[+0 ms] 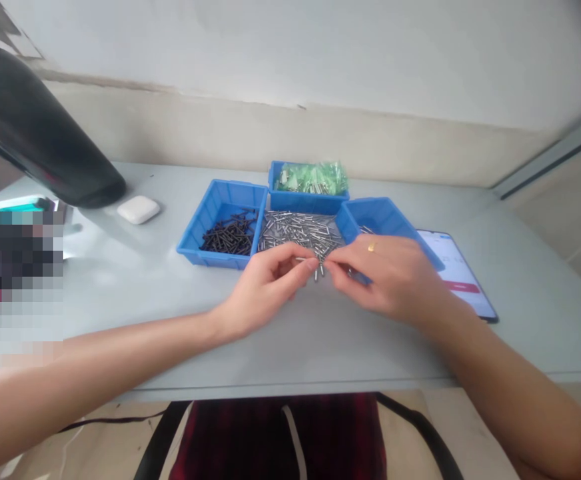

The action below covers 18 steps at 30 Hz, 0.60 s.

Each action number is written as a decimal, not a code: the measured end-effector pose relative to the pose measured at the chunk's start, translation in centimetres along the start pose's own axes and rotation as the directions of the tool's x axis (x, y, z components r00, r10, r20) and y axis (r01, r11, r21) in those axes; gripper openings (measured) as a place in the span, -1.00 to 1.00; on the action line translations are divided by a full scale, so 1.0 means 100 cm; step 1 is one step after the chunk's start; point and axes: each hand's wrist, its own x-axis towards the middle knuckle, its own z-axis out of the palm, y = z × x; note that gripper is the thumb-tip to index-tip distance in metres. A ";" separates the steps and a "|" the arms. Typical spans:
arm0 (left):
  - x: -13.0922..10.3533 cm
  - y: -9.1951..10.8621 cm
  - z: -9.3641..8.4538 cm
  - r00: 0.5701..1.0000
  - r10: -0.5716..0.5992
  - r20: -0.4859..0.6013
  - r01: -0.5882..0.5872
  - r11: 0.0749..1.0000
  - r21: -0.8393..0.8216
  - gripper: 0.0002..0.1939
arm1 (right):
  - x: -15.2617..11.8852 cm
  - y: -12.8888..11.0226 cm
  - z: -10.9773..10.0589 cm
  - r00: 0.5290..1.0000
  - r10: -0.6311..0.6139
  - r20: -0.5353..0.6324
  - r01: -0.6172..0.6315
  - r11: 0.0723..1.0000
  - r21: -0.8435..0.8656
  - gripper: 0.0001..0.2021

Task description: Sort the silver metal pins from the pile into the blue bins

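My left hand [275,280] is closed in a pinch, with a thin silver metal pin [302,259] between thumb and forefinger. My right hand [385,273], wearing a gold ring [371,247], has its thumb and forefinger pressed together almost against the left fingertips. What the right fingers grip is too small to make out. Just behind both hands lies a pile of silver metal pins [300,228], with a few loose ones below the fingertips. A blue bin [390,213] stands partly hidden behind the right hand, with some silver pieces inside.
Left of the pile, a blue bin [190,241] contains black screw-like pieces [228,235]. Another blue bin [305,201] at the back holds a green plastic bag [315,177] of metal parts. A phone [485,308], a white case [139,209] and a dark bottle [45,127] stand around.
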 end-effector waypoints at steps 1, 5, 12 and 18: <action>0.000 0.000 0.000 1.000 0.001 -0.002 -0.001 1.000 0.003 -0.76 | 0.000 0.000 0.000 1.000 -0.007 0.013 0.007 1.000 0.011 -0.79; 0.000 0.000 0.001 1.000 0.000 -0.002 0.000 1.000 -0.018 -0.76 | 0.001 0.000 0.000 0.992 -0.098 0.083 0.091 0.992 0.086 -0.80; 0.000 0.001 0.001 1.000 -0.007 0.018 0.007 1.000 -0.025 -0.76 | 0.001 -0.002 0.000 0.981 -0.175 0.084 0.167 0.981 0.095 -0.82; 0.001 0.000 0.000 0.996 -0.016 0.084 0.019 0.999 -0.036 -0.73 | -0.002 -0.001 -0.002 0.988 -0.128 0.090 0.125 0.991 0.043 -0.76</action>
